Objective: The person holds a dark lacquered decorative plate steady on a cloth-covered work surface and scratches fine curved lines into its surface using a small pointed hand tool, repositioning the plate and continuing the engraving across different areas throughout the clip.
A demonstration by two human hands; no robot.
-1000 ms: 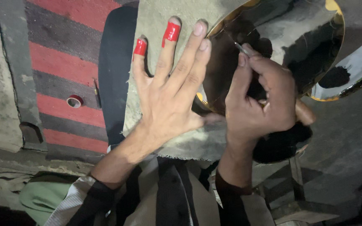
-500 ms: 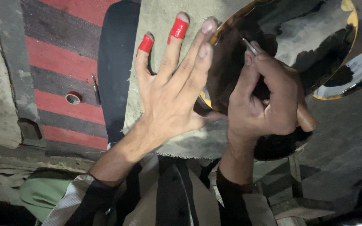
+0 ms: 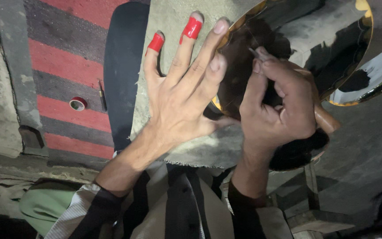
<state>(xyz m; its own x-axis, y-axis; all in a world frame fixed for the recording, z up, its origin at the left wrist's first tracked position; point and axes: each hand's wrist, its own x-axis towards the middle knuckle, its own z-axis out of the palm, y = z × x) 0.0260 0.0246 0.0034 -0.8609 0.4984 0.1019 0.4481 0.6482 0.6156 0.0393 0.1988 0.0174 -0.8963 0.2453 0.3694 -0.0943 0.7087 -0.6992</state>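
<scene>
- Dim workshop floor fills the view: rough grey concrete, with a red-and-grey striped mat (image 3: 63, 66) on the left side.
- On that mat lie a small roll of red tape (image 3: 78, 104) and, just beside it, a thin dark tool (image 3: 102, 95).
- A coarse beige cloth (image 3: 173, 26) covers the work surface, with a dark cushion (image 3: 122, 66) along its left edge.
- A shiny metal plate (image 3: 315, 40) with a golden rim lies partly on the cloth at upper right, mirroring dark shapes.
- The left hand (image 3: 180, 95) is spread wide and pressed flat on the cloth, fingertips touching the plate's rim; it grips nothing. Red tape wraps two of its fingers (image 3: 192, 28).
- The right hand (image 3: 279, 108) is curled closed around a slim metal engraving tool (image 3: 256, 54), whose tip meets the plate's surface; a brown wooden handle (image 3: 326, 119) sticks out behind the palm.
</scene>
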